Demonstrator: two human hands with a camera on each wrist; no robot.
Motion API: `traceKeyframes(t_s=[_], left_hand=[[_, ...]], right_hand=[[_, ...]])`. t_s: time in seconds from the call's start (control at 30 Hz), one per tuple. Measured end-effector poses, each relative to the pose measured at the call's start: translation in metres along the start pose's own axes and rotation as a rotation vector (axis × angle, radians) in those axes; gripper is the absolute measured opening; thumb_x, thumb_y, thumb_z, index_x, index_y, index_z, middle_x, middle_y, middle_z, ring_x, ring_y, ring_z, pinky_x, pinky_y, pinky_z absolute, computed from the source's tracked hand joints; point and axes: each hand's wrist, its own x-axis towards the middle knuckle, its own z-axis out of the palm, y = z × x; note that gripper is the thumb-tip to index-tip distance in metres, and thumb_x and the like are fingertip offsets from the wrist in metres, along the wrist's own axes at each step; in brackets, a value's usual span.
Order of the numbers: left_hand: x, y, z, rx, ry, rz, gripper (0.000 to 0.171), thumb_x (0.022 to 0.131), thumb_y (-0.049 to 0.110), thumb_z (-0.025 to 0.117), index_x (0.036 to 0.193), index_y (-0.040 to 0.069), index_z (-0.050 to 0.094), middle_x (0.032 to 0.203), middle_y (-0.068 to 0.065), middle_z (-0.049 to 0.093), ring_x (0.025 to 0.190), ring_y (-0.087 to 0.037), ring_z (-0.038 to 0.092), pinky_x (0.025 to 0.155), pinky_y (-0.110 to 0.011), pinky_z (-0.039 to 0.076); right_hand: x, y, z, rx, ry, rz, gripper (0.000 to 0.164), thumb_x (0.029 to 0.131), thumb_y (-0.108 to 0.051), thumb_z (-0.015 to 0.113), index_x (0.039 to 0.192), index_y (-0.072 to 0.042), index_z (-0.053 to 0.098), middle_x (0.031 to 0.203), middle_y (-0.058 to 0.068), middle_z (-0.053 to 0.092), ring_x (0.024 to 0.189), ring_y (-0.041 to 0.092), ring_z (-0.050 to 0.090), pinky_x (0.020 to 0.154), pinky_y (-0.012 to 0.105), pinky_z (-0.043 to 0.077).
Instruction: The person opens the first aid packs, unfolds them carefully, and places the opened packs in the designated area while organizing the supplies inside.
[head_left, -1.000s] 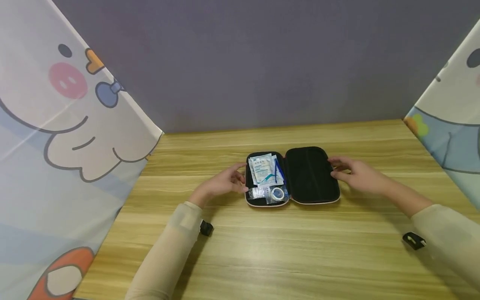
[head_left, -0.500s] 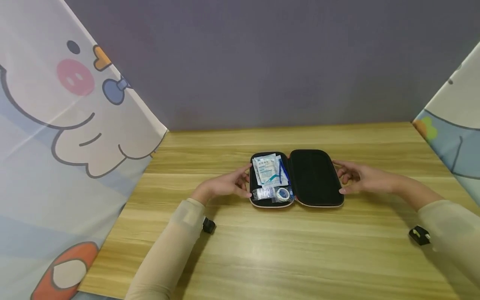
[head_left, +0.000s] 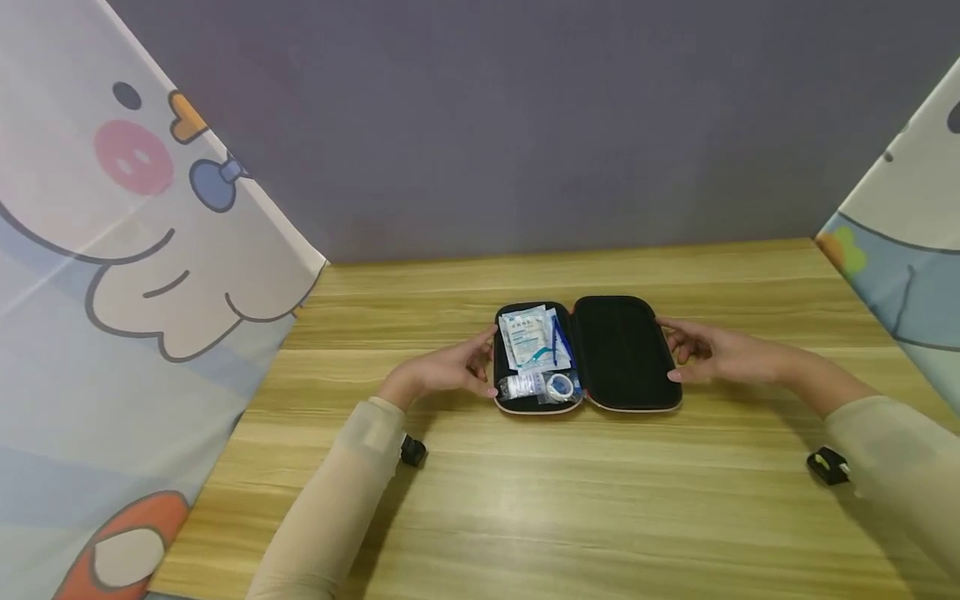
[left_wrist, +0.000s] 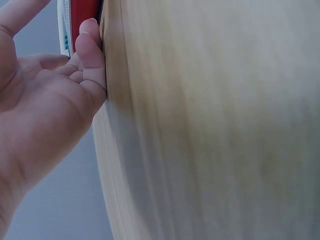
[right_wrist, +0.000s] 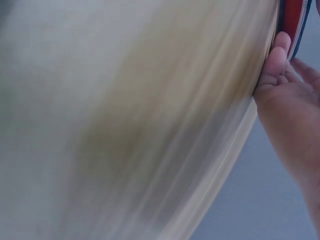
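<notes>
A small zippered case [head_left: 626, 358] is laid open like a book near the middle of a wood-grain desk [head_left: 570, 508]. In its left half [head_left: 527, 405], white printed packets [head_left: 528, 337] are stacked towards the back, with a thin blue piece [head_left: 557, 343] laid along their right side. In front of them, a clear-wrapped white roll [head_left: 521, 385] and a ring-shaped roll [head_left: 551, 387] are set side by side. In the right half, only black lining can be seen.

The case is flanked by two hands. Its left edge is touched by the left hand [head_left: 454, 367] and its right edge by the right hand [head_left: 716, 356], each with thumb and forefinger spread along the side. Neither is clenched, and no firm grasp can be made out. In both wrist views the red outer side [left_wrist: 86, 22] is seen just beyond the fingers.

The opening can be judged complete and the contents in place; if removal is intended, all of it is left to be done, and the closing likewise.
</notes>
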Motion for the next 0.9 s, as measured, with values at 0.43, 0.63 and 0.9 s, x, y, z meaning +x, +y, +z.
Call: traceKeyframes(t_s=[0.43,0.63,0.9], left_hand=[[-0.006,-0.003,0.000,-0.021,-0.005,-0.015,0.122,0.090,0.012,0.086,0.173,0.025,-0.003,0.154,-0.015,0.042,0.107,-0.021,0.053,0.096,-0.031,0.049],[-0.003,-0.003,0.000,-0.058,0.000,-0.009,0.123,0.090,0.012,0.086,0.173,0.030,-0.003,0.153,-0.013,0.041,0.104,-0.021,0.053,0.094,-0.031,0.050],[-0.001,-0.002,0.001,-0.041,0.008,-0.014,0.124,0.088,0.012,0.088,0.173,0.029,-0.001,0.153,-0.014,0.043,0.104,-0.021,0.054,0.093,-0.030,0.050]], right_hand=[[0.003,0.000,0.004,0.056,-0.022,-0.010,0.101,0.095,-0.017,0.080,0.169,0.002,0.013,0.132,0.020,0.049,0.101,0.008,0.054,0.083,0.024,0.050],[0.008,-0.006,-0.007,0.079,-0.073,0.034,0.104,0.096,-0.017,0.078,0.171,-0.002,0.007,0.129,0.020,0.050,0.098,0.009,0.058,0.083,0.026,0.053],[0.018,-0.029,-0.027,-0.064,-0.185,0.107,0.105,0.098,-0.027,0.076,0.170,-0.001,0.004,0.138,0.022,0.056,0.119,0.028,0.063,0.088,0.034,0.056]])
